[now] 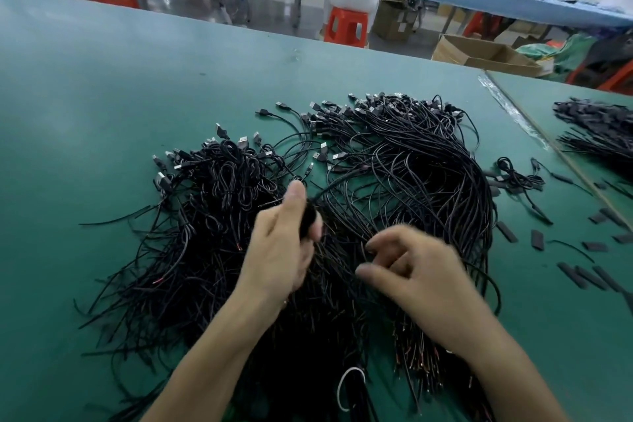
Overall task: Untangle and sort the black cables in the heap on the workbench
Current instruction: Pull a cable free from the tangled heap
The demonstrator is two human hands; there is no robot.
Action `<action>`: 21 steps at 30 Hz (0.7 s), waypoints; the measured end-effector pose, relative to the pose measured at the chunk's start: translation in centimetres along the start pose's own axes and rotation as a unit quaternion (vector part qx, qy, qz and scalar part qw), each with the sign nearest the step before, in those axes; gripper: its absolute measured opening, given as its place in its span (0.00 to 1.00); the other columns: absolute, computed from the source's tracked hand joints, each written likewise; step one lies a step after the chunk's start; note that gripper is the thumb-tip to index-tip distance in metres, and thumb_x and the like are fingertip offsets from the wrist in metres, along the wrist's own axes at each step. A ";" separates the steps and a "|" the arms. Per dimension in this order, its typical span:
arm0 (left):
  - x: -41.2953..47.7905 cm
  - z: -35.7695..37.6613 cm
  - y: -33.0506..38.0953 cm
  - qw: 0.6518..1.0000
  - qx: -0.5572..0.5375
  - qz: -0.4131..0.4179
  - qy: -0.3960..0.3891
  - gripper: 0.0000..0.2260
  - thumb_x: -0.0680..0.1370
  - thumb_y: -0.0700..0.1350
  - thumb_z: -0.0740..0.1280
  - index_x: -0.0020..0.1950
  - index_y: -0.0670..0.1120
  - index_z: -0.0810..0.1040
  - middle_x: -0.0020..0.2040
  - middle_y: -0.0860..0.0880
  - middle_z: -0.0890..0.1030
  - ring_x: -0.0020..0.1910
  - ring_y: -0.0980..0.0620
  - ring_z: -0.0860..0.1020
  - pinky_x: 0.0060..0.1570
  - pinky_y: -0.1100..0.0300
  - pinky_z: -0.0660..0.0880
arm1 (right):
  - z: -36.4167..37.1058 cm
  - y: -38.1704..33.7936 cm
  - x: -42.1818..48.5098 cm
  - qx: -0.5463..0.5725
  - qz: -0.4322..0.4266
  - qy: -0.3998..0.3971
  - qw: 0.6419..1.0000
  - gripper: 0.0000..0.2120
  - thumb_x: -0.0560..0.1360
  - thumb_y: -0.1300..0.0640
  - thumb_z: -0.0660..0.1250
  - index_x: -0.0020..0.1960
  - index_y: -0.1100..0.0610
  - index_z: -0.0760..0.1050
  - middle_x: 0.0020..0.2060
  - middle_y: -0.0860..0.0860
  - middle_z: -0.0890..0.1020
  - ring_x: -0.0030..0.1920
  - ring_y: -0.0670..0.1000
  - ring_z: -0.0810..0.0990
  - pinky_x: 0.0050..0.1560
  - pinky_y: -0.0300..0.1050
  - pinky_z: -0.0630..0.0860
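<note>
My left hand [281, 243] gripped a bunch of black cables [310, 219] above the heap [411, 164] spread across the green workbench [102, 96]. My right hand [421, 271] hung just beside it, fingers curled but blurred, so I couldn't tell its hold. Short black sleeves [507, 231] lay scattered to the right, with a second pile [603, 134] beyond them. Behind the bench stood a red stool [346, 26] and a cardboard box [486, 55].
</note>
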State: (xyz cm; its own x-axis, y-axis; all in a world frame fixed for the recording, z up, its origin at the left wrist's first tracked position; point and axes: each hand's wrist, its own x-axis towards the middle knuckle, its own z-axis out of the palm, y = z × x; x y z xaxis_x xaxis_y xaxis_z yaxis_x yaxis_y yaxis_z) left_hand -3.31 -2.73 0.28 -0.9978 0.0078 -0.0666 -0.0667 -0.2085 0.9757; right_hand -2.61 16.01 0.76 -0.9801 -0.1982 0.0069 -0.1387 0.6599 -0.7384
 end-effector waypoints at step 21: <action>0.7 -0.3 -0.9 0.997 -0.016 0.066 0.024 0.18 0.78 0.60 0.57 0.44 0.45 0.70 0.29 0.57 0.67 0.29 0.59 0.63 0.29 0.65 0.65 | 6.2 -0.8 0.2 -0.104 0.053 -0.013 0.993 0.07 0.77 0.43 0.69 0.47 0.46 0.79 0.39 0.41 0.80 0.41 0.42 0.81 0.45 0.46 0.81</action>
State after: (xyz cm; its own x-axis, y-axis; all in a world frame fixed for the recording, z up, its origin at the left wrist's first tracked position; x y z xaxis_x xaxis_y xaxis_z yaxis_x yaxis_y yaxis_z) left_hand -3.95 -2.86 -0.68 -0.9964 -0.0680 0.0507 0.0654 -0.2360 0.9695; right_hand -1.82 10.91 -2.84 -0.9872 -0.1360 -0.0835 -0.0631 0.8131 -0.5787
